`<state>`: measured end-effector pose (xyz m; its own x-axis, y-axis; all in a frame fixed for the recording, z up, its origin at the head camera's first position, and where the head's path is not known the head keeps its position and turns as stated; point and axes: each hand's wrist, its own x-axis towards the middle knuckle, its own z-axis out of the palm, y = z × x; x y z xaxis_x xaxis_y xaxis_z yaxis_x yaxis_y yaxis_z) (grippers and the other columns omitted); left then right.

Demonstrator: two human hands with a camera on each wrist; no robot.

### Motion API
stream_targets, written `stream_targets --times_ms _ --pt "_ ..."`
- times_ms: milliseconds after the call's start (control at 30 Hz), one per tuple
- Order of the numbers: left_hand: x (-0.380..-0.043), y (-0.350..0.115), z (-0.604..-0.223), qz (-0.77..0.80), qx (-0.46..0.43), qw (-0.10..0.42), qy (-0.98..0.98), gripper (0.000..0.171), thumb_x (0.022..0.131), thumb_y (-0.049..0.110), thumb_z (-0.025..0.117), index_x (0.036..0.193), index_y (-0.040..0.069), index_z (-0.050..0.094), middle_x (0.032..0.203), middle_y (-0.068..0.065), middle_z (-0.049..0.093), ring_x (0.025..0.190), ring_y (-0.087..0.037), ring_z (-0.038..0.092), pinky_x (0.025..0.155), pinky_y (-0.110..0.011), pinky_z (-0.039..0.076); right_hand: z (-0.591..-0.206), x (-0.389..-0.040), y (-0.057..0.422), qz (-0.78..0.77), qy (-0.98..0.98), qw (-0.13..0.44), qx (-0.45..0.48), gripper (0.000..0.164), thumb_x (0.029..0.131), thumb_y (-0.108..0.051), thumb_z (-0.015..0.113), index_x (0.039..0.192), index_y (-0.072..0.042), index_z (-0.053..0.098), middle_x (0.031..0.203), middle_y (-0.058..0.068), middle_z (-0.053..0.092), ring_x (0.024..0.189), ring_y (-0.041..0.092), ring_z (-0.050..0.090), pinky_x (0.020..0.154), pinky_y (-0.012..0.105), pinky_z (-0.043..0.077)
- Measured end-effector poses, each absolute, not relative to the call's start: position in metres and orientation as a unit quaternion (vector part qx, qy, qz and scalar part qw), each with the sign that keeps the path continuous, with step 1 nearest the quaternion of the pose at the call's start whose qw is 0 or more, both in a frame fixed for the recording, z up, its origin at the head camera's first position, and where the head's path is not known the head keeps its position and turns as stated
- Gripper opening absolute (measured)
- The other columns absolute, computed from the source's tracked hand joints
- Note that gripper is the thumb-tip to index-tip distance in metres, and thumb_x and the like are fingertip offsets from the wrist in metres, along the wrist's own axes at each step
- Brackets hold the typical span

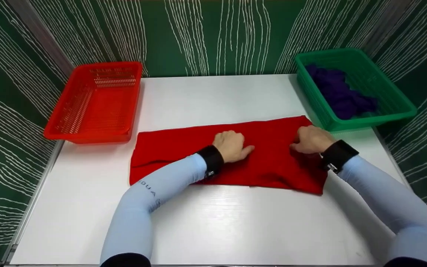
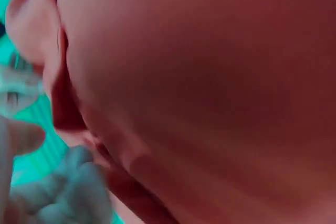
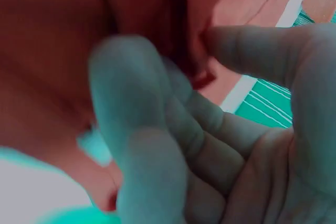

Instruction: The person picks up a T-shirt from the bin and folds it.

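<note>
A long piece of red cloth (image 1: 269,152) lies spread across the white table, with a crease near its left end and wrinkles toward the right. Over its middle is my left hand (image 1: 230,145), fingers bent down and thumb pointing right. The left wrist view shows that thumb (image 2: 23,137) apart from the fingers (image 2: 73,192), which are beside the cloth's folded edge. At the cloth's right end, my right hand (image 1: 313,139) pinches a fold between thumb (image 3: 257,51) and bent fingers. Part of that fold is hidden behind the fingers.
On the back left of the table stands a red plastic basket (image 1: 132,107). A green basket (image 1: 376,120) with crumpled purple cloth (image 1: 341,92) inside is at the back right, close to my right hand. Green walls with white streaks (image 1: 217,37) enclose the table (image 1: 213,226).
</note>
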<state>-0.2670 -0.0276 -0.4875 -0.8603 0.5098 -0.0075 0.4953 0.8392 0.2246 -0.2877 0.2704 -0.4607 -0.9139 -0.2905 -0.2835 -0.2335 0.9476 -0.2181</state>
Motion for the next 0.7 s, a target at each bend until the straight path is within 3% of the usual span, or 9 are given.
stream_targets --times_ms 133,200,333,433,500,567,600,633,700 --pt "-0.277 -0.022 -0.49 0.136 0.219 0.088 0.962 0.049 0.094 0.049 0.066 0.061 0.018 0.047 0.055 0.005 0.034 0.055 -0.014 0.042 0.048 -0.03 0.04 -0.464 -0.294 0.27 -0.13 0.979 0.073 -0.142 0.034 0.092 -0.027 0.066 0.061 -0.016 0.055 0.058 0.0 0.051 0.06 0.024 0.051 0.047 0.035 0.037" --pt "-0.278 -0.022 -0.488 0.142 0.219 0.071 0.963 0.042 0.092 0.039 0.068 0.062 0.018 0.048 0.055 0.005 0.037 0.057 -0.014 0.045 0.049 -0.031 0.041 -0.463 -0.296 0.269 -0.134 0.981 0.039 -0.131 0.03 0.091 -0.029 0.066 0.066 -0.014 0.058 0.064 0.003 0.055 0.064 0.028 0.053 0.049 0.038 0.039" --pt "-0.273 -0.021 -0.487 0.127 0.227 -0.007 0.966 0.027 0.092 0.029 0.067 0.071 0.016 0.055 0.062 0.003 0.047 0.06 -0.016 0.053 0.049 -0.031 0.043 -0.468 -0.296 0.271 -0.115 0.986 0.027 -0.118 0.029 0.091 -0.032 0.069 0.07 -0.013 0.063 0.067 0.006 0.059 0.065 0.029 0.055 0.051 0.042 0.042" --pt "-0.264 -0.015 -0.489 0.092 0.271 -0.044 0.957 0.016 0.093 0.031 0.066 0.098 0.015 0.065 0.091 -0.001 0.062 0.083 -0.021 0.061 0.063 -0.034 0.05 -0.474 -0.288 0.269 -0.094 0.986 -0.028 -0.134 0.032 0.09 -0.03 0.072 0.067 -0.013 0.057 0.059 0.004 0.052 0.057 0.026 0.05 0.047 0.04 0.041" --pt "-0.256 -0.01 -0.49 0.065 0.314 -0.028 0.947 0.036 0.096 0.038 0.065 0.126 0.017 0.063 0.123 -0.005 0.061 0.112 -0.026 0.058 0.083 -0.039 0.052 -0.476 -0.281 0.263 -0.085 0.977 -0.081 -0.176 0.03 0.089 -0.029 0.074 0.07 -0.013 0.057 0.061 0.004 0.053 0.055 0.026 0.051 0.045 0.041 0.043" --pt "-0.248 -0.006 -0.492 0.039 0.344 0.02 0.938 0.06 0.098 0.052 0.06 0.149 0.021 0.051 0.151 -0.01 0.047 0.138 -0.033 0.043 0.103 -0.049 0.045 -0.478 -0.276 0.255 -0.075 0.965 -0.093 -0.235 0.028 0.088 -0.034 0.076 0.084 -0.011 0.063 0.076 0.009 0.062 0.069 0.031 0.06 0.055 0.047 0.051" --pt "-0.244 -0.004 -0.493 0.022 0.35 0.047 0.935 0.07 0.098 0.059 0.055 0.156 0.023 0.042 0.16 -0.011 0.036 0.146 -0.036 0.033 0.11 -0.054 0.039 -0.478 -0.273 0.251 -0.068 0.959 -0.069 -0.264 0.034 0.088 -0.039 0.076 0.098 -0.008 0.066 0.092 0.013 0.067 0.083 0.035 0.064 0.066 0.051 0.055" --pt "-0.241 -0.003 -0.494 0.006 0.351 0.074 0.933 0.078 0.097 0.066 0.051 0.162 0.025 0.032 0.167 -0.011 0.025 0.152 -0.038 0.023 0.114 -0.059 0.032 -0.479 -0.271 0.248 -0.059 0.954 -0.03 -0.291 0.048 0.089 -0.046 0.075 0.115 -0.006 0.066 0.112 0.017 0.067 0.101 0.038 0.063 0.079 0.056 0.056" --pt "-0.237 -0.004 -0.496 -0.022 0.341 0.121 0.932 0.091 0.094 0.077 0.041 0.166 0.029 0.014 0.172 -0.009 0.007 0.156 -0.04 0.009 0.117 -0.067 0.02 -0.481 -0.268 0.244 -0.038 0.945 0.066 -0.317 0.082 0.09 -0.06 0.07 0.148 -0.007 0.049 0.149 0.022 0.048 0.134 0.045 0.046 0.102 0.066 0.044"
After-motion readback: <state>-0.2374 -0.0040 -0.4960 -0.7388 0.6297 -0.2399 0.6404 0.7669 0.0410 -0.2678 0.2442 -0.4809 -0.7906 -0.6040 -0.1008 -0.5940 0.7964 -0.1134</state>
